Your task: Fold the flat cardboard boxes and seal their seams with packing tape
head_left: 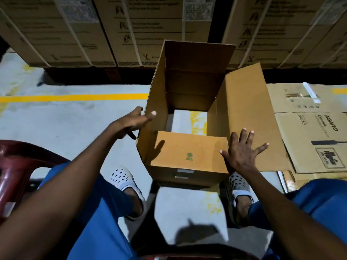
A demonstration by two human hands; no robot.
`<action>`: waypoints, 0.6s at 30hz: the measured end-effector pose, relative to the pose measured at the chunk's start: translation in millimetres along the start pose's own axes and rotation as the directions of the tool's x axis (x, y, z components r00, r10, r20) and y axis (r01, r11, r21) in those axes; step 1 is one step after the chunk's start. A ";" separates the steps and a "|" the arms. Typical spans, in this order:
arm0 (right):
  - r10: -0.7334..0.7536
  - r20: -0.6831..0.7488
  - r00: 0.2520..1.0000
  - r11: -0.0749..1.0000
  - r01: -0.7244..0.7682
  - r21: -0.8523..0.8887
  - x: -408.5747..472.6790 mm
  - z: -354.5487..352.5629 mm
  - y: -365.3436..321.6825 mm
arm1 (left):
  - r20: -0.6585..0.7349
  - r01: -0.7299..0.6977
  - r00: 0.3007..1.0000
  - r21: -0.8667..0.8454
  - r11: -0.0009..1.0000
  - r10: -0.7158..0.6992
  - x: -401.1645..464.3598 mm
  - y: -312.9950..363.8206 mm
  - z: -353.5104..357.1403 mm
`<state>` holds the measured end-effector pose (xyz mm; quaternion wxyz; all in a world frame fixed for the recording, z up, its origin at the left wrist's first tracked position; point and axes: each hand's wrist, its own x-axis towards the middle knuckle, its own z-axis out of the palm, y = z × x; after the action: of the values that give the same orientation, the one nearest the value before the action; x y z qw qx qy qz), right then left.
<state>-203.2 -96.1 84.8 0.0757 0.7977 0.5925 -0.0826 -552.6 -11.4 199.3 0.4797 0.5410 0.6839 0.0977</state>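
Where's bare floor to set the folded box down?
Left of the box: grey floor between the yellow line and the red chair. Crowded right: flat cartons beside the right hand. Near side: feet. Far side: stacked boxes.

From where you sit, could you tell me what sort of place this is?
Probably a warehouse or packing area: strapped cartons stacked in a row, a yellow floor line, and flattened boxes lying beside the open box.

L grip [138,119] fingers loosely extended; R grip [242,151] flat, fingers splayed.
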 end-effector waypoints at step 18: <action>-0.206 -0.271 0.940 0.908 0.287 0.306 230.0 -152.7 -92.4 | -0.325 -0.303 0.927 -0.355 0.884 0.188 116.7 58.1 -9.5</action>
<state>-219.9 178.3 180.7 -0.1447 0.7211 0.6703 -0.0989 -517.0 112.5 177.9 0.4613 0.4953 0.6357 0.3712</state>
